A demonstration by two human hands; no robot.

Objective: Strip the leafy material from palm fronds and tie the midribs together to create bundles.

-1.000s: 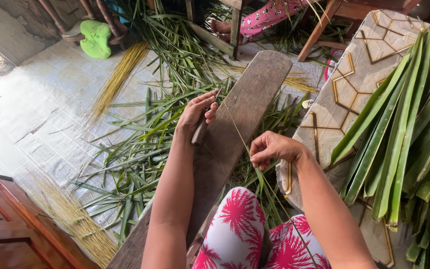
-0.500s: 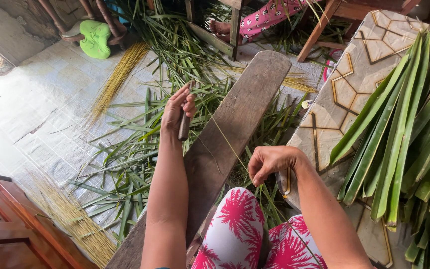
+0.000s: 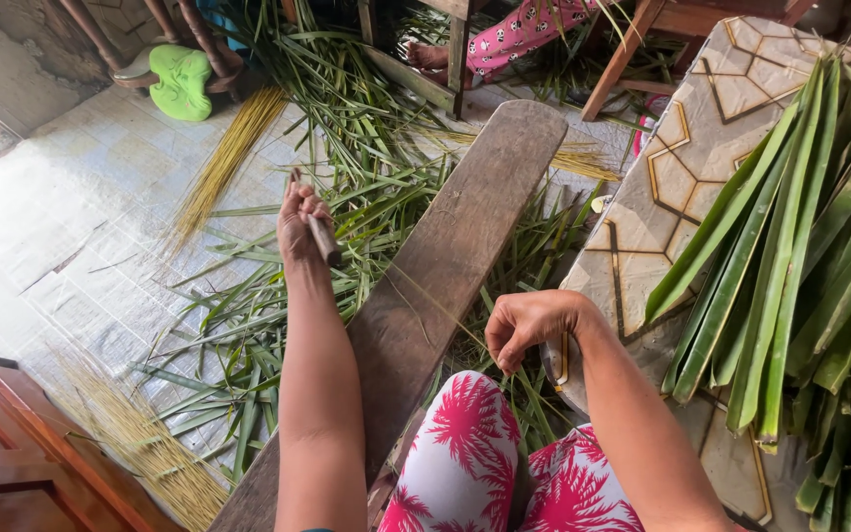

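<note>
- While apparently stripping a leaf rib (image 3: 442, 296) across the bench (image 3: 465, 227):
- grips knife (image 3: 324, 239) in closed left hand (image 3: 302, 219), beyond bench's left edge;
- pinches rib in closed right hand (image 3: 529, 325), near edge;
- probably calls for blade laid on taut rib.

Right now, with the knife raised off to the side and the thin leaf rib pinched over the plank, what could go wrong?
1. The left hand holds the knife out over the leaf scraps, away from the wooden plank; a careless swing back might nick the forearm.
2. The right hand pinches a thin leaf rib, which looks likely to snap or slip.
</note>
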